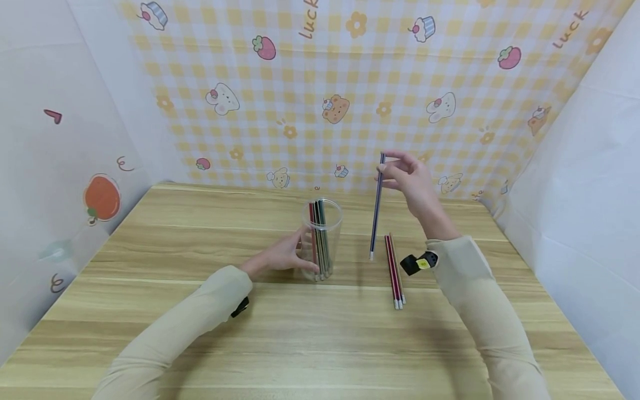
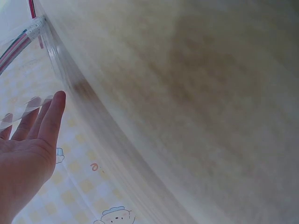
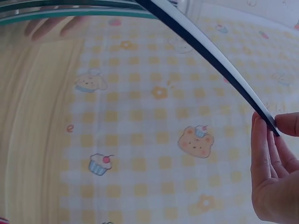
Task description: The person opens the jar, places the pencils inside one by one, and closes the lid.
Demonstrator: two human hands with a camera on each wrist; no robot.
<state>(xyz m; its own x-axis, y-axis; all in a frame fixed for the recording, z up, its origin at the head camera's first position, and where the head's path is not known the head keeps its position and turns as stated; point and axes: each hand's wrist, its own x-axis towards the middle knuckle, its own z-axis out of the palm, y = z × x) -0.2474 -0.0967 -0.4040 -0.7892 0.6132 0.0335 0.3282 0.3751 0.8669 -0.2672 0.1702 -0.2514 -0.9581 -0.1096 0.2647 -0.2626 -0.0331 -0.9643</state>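
On the table stands a clear plastic cup (image 1: 336, 236) with several dark, green and red pencils (image 1: 320, 244) leaning inside. My left hand (image 1: 282, 253) holds the cup from its left side, thumb across the front and fingers behind the wall. To the right of the cup, my right hand (image 1: 410, 180) pinches a dark blue pencil (image 1: 377, 205) near its top end. That pencil hangs almost upright, its white-tipped end down, above the table. In the right wrist view, thumb and fingertips meet on the end of the blue pencil (image 3: 219, 70).
A few red pencils and a brownish one (image 1: 392, 272) lie side by side on the wooden table (image 1: 300, 344), right of the cup. Behind the table hangs a yellow checked cloth (image 1: 310, 72); white sheets (image 1: 575, 183) close off both sides.
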